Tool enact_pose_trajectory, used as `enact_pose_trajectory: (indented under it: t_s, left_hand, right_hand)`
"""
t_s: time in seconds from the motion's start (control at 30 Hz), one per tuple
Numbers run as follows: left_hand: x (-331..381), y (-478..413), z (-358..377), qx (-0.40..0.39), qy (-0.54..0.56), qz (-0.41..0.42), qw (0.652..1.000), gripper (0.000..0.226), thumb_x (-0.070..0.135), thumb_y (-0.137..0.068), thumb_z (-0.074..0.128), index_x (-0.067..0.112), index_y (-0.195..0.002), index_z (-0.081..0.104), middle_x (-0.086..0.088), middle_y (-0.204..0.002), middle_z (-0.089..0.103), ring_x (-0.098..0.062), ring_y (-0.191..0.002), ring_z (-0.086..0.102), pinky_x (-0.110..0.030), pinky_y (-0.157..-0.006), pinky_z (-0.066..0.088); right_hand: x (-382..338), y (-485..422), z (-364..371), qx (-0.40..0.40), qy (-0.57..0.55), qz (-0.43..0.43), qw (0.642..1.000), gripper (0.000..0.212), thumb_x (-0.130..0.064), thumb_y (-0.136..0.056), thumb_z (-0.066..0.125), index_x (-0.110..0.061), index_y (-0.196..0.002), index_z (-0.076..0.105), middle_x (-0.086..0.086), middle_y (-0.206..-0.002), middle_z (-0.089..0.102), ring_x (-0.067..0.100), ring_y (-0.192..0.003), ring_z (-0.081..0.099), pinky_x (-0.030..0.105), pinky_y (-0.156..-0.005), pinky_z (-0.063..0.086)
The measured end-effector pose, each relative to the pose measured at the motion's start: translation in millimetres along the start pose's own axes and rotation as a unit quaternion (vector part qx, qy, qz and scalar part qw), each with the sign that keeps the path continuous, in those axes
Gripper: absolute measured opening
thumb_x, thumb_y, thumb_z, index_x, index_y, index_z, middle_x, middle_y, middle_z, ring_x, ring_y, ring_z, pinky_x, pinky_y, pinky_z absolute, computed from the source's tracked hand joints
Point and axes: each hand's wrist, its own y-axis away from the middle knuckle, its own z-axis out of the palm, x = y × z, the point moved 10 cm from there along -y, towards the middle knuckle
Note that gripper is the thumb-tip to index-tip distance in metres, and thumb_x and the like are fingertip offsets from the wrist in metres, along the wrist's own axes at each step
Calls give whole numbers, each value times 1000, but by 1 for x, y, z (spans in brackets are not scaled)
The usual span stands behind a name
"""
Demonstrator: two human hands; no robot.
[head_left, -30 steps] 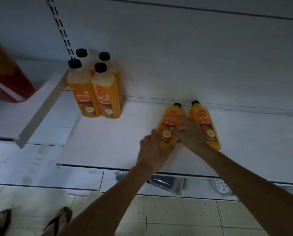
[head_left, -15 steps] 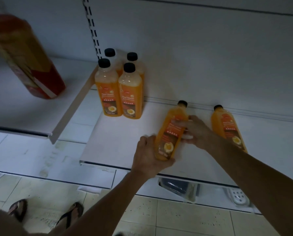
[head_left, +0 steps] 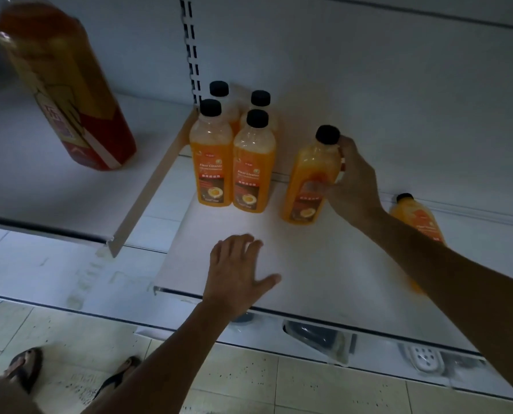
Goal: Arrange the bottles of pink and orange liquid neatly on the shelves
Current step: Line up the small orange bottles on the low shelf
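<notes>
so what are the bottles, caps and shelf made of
The bottles look like clear glossy plastic: orange liquid and an air gap show through. The caps look like matte black plastic, dull with no shine. The shelf is smooth white, possibly painted metal; unclear.

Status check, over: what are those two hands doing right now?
Right hand grips an orange bottle. Left hand open, holding nothing. Four bottles standing, last bottle lying flat.

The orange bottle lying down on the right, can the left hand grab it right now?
Probably not easily. The left hand is open and free above the shelf front, but the right forearm stretches across the lying bottle, with the right hand gripping a second bottle beside it.
</notes>
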Motion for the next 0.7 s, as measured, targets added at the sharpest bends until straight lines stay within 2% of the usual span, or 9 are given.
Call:
enact_pose_trajectory:
  t_s: [0.1, 0.17, 0.23, 0.3, 0.33, 0.47, 0.6, 0.67, 0.7]
  left_hand:
    - [-4, 3, 5, 5, 3, 19, 1000, 79, 76, -78, 23, 24, -132, 47, 0, -141, 44, -21, -132, 37, -42, -108, 28]
    - [-5, 4, 6, 4, -1, 15, 1000, 76, 75, -80, 24, 24, -132, 48, 0, -140, 45, -22, -131, 38, -44, -108, 30]
    - [-5, 4, 7, 0, -3, 11, 1000, 77, 75, -80, 23, 24, -133, 46, 0, -141, 44, -22, -132, 37, -43, -109, 29]
    - [-5, 4, 7, -9, -3, 10, 1000, 79, 76, -79, 20, 25, -135, 43, 1, -144, 40, -21, -134, 33, -42, -111, 26]
    - [-5, 4, 7, -11, 0, 8, 1000, 80, 76, -79, 19, 25, -136, 42, 1, -144, 39, -20, -135, 32, -42, -111, 25]
    - [-2, 4, 6, -16, 10, 4, 1000, 81, 78, -78, 22, 27, -139, 37, 3, -148, 34, -18, -138, 26, -39, -114, 22]
    - [7, 6, 5, -32, -1, -8, 999, 70, 65, -88, 35, 23, -145, 26, 2, -154, 21, -17, -143, 15, -35, -116, 14]
    - [13, 7, 3, -36, 0, -8, 999, 64, 56, -92, 38, 20, -144, 29, 0, -154, 23, -18, -142, 18, -33, -114, 17]
    - [18, 7, 1, -36, 8, -3, 999, 59, 51, -93, 40, 17, -141, 35, -3, -150, 31, -20, -139, 27, -34, -112, 23]
  right_hand:
    - [-1, -21, 4, -1, 33, -15, 999, 79, -17, -68, 82, -17, -135, 40, 4, -120, 59, 19, -102, 57, 24, -82, 47]
    - [-2, -32, 11, -4, 39, -22, 999, 80, -16, -68, 83, -16, -136, 40, 7, -123, 56, 21, -107, 55, 28, -87, 46]
    - [-1, -42, 16, 13, 40, -15, 999, 82, -17, -68, 83, -17, -138, 40, 14, -125, 47, 18, -105, 48, 20, -85, 43]
    - [0, -49, 23, 30, 53, -14, 998, 83, -14, -71, 80, -18, -141, 37, 16, -124, 39, 15, -100, 40, 3, -72, 35]
    - [1, -52, 27, 32, 56, -13, 998, 81, -12, -73, 77, -19, -143, 36, 16, -124, 38, 14, -100, 38, 1, -68, 32]
    - [-3, -61, 29, 35, 75, -28, 996, 74, -9, -76, 72, -17, -141, 36, 15, -125, 39, 20, -104, 47, 18, -76, 38]
    - [1, -59, 23, 28, 61, -22, 998, 77, -15, -72, 79, -4, -134, 35, 15, -126, 44, 21, -107, 50, 29, -84, 47]
    - [17, -53, 12, 4, 72, 4, 997, 73, -25, -76, 77, -4, -133, 36, 15, -126, 46, 24, -111, 51, 35, -89, 48]
    - [28, -48, 2, -5, 94, 18, 995, 70, -31, -79, 74, -5, -133, 39, 15, -127, 47, 25, -112, 51, 36, -90, 47]
